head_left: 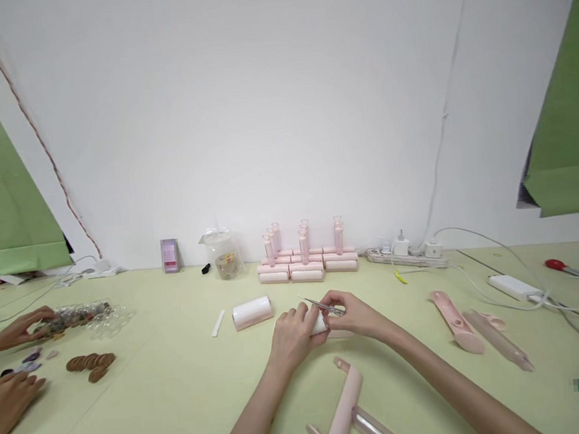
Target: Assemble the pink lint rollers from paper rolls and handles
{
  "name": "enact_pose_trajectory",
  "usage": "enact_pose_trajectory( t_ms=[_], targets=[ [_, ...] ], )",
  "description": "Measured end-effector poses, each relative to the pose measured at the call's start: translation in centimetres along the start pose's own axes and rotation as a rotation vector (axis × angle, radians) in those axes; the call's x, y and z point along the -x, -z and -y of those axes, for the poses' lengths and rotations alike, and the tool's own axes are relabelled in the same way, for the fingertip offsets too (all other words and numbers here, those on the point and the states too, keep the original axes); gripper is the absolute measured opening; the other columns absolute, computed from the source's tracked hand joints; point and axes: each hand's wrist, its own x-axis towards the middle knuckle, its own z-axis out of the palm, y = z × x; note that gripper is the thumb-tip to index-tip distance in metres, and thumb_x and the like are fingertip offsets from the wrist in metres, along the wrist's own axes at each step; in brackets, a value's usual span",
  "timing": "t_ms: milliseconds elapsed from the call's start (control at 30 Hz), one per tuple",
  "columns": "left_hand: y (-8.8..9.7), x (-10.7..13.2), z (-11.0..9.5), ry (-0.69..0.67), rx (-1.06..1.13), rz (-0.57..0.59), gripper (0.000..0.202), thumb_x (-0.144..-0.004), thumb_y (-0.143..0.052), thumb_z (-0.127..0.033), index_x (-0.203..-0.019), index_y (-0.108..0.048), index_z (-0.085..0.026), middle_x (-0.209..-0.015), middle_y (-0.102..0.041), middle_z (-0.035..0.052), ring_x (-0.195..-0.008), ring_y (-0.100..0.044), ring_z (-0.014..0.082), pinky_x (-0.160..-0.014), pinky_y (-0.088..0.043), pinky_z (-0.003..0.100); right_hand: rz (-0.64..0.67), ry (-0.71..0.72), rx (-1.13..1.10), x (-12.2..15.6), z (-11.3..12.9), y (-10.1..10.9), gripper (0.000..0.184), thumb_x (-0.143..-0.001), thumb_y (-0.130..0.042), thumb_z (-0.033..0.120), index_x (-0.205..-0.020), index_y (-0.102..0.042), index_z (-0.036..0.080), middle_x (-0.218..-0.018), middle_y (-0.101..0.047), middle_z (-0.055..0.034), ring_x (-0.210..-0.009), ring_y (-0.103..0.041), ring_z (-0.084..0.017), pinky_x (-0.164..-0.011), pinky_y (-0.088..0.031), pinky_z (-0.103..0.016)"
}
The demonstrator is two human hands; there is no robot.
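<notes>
My left hand (pixel 295 335) is closed around a small white roll (pixel 319 324), which is mostly hidden by the fingers. My right hand (pixel 351 314) grips small metal scissors (pixel 321 304) against the roll, their tips pointing left. Left of my hands lies a larger white roll (pixel 252 313), with a narrow white strip (pixel 218 323) beside it. Between my forearms rests a pink roller frame (pixel 345 403) with a clear handle (pixel 379 430).
Assembled pink rollers (pixel 307 267) stand along the wall near a clear bag (pixel 226 259) and a power strip (pixel 403 256). Pink parts (pixel 457 322) and cables lie at right. At left, another person's hands (pixel 13 399) are among brown discs (pixel 89 363) and bubble packaging (pixel 108 319).
</notes>
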Motion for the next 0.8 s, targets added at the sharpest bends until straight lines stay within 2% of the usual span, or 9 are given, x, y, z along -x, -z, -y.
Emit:
enact_pose_trajectory(
  t_ms=[133,267,467,600,700,800],
  targets=[
    [-0.2,0.0,-0.3,0.009,0.023,0.01,0.028,-0.073,-0.053,-0.038,-0.098,-0.05,-0.023,-0.078,-0.058,0.0001,-0.063,-0.057,0.0165,-0.05,-0.035,0.025,-0.026,-0.023,0.024,0.1,-0.2,0.1,0.02,-0.054,-0.053,0.013,-0.073,-0.057,0.018,-0.073,-0.06,0.0012,-0.07,-0.054,-0.016,-0.061,-0.04,-0.024],
    [-0.2,-0.2,-0.4,0.09,0.094,0.024,0.032,-0.073,-0.054,-0.041,-0.099,-0.048,-0.023,-0.081,-0.059,-0.0001,-0.067,-0.059,0.0166,-0.05,-0.034,0.024,-0.024,-0.002,0.011,-0.1,-0.1,0.6,0.022,-0.058,-0.049,0.015,-0.077,-0.061,0.018,-0.078,-0.063,-0.0004,-0.077,-0.055,-0.017,-0.066,-0.041,-0.024],
    [0.3,-0.4,0.2,0.284,0.181,0.04,0.032,-0.075,-0.05,-0.044,-0.098,-0.047,-0.023,-0.086,-0.06,-0.0003,-0.071,-0.06,0.0171,-0.047,-0.032,0.024,-0.193,-0.071,0.065,-0.8,-1.4,0.9,0.017,-0.063,-0.045,0.02,-0.074,-0.057,0.016,-0.074,-0.061,-0.0021,-0.073,-0.056,-0.017,-0.064,-0.041,-0.024],
    [0.4,-0.5,0.5,0.336,0.23,0.061,0.032,-0.075,-0.051,-0.043,-0.099,-0.046,-0.023,-0.089,-0.06,0.0001,-0.076,-0.06,0.0182,-0.048,-0.033,0.023,-0.283,-0.135,0.176,-0.7,-2.4,0.9,0.011,-0.06,-0.047,0.02,-0.065,-0.057,0.019,-0.067,-0.059,-0.0007,-0.064,-0.053,-0.017,-0.057,-0.036,-0.024],
    [0.4,-0.5,0.5,0.35,0.249,0.079,0.031,-0.075,-0.05,-0.042,-0.099,-0.047,-0.023,-0.091,-0.06,0.0006,-0.076,-0.06,0.0186,-0.049,-0.034,0.024,-0.312,-0.154,0.225,-0.5,-2.4,0.6,0.012,-0.062,-0.047,0.022,-0.063,-0.059,0.02,-0.068,-0.059,-0.0014,-0.063,-0.051,-0.017,-0.054,-0.033,-0.025],
    [0.5,-0.5,0.7,0.41,0.302,0.046,0.033,-0.075,-0.048,-0.044,-0.1,-0.045,-0.023,-0.094,-0.06,0.0006,-0.08,-0.06,0.0195,-0.053,-0.037,0.024,-0.294,-0.123,0.21,-0.6,-2.1,0.4,0.016,-0.066,-0.045,0.028,-0.067,-0.059,0.02,-0.07,-0.059,-0.0015,-0.066,-0.052,-0.017,-0.057,-0.035,-0.025]
  ],
)
